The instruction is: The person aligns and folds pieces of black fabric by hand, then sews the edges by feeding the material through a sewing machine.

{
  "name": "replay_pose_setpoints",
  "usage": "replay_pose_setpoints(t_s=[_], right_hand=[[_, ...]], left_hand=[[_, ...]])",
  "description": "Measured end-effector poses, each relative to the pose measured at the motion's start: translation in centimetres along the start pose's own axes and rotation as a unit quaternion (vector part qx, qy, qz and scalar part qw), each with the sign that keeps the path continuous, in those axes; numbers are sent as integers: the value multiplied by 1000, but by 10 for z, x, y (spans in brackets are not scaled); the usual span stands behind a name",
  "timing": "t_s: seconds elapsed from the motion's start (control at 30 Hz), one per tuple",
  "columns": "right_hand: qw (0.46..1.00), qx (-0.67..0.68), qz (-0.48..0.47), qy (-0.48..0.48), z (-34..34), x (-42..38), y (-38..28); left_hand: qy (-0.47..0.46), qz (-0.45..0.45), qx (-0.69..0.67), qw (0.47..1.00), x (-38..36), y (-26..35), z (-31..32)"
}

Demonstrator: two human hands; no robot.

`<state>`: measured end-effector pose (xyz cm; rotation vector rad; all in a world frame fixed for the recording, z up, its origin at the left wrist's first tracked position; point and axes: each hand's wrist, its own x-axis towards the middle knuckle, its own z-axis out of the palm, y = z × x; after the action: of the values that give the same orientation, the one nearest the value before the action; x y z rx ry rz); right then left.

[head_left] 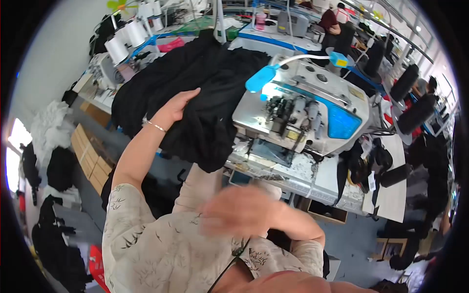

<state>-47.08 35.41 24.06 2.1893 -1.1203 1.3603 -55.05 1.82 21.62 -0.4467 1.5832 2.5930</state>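
My left hand (177,105) lies against a large piece of black fabric (200,78). One finger points out to the right across the cloth, and the thumb sits apart below it. The fabric is heaped over the machine table's left side, with folds hanging down over the front edge. Close to my chest, my right hand (239,210) is smeared by motion, so its fingers do not show clearly. To the right of the cloth stands a white and blue overlock sewing machine (303,107). A blue lamp (261,79) on a bent white arm shines on its needle area.
White thread cones (117,49) stand at the back left, black thread cones (415,115) at the right. Black straps (373,161) lie on the table's right end. Cardboard (90,154) leans at the left. Farther back, a person in a dark red top (330,22) is at another table.
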Motion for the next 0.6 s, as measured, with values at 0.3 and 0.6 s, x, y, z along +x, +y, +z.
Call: replay_pose_setpoints(t_s=[0.3, 0.6], right_hand=[[990, 14, 139, 5, -66, 102, -20], [926, -128, 160, 316, -2, 75, 1]], left_hand=[[-75, -29, 290, 954, -38, 1, -43], [41, 256, 314, 913, -59, 29, -63]])
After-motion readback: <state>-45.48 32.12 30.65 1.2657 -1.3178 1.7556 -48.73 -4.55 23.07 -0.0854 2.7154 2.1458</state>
